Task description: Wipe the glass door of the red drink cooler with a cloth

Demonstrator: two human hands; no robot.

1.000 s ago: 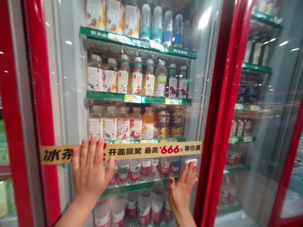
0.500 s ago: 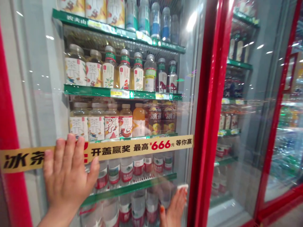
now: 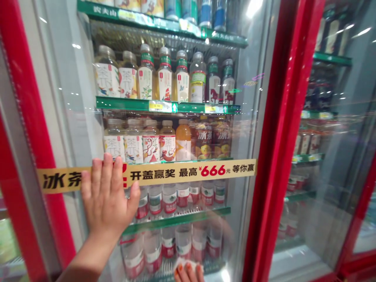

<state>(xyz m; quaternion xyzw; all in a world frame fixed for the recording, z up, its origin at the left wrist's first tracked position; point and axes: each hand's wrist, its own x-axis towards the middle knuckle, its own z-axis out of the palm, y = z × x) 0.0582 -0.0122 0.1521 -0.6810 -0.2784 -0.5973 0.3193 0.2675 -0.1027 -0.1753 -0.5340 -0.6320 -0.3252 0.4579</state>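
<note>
My left hand [image 3: 110, 199] lies flat against the glass door [image 3: 246, 129] of a drinks fridge, fingers straight and thumb out to the side. Its fingers cover part of a gold promotional strip [image 3: 164, 172] that runs across the door. Low in the view, only the fingers of my right hand [image 3: 188, 273] show. They press a white cloth [image 3: 183, 261] to the glass, most of it hidden beneath them; whether it is fabric or paper I cannot tell. Behind the glass near this hand stand water bottles [image 3: 169, 239] with red and white labels.
Tea bottles [image 3: 147, 76] and more drinks fill green-edged shelves [image 3: 123, 102] inside. A red door frame [image 3: 282, 129] borders the glass on the right, with a second fridge beyond it. Another red frame post [image 3: 38, 129] stands at the left. Lights reflect in the glass.
My right hand and the white cloth have moved down and left across the glass. My left hand remains flat on the strip. The view has shifted, so the fridge appears farther right.
</note>
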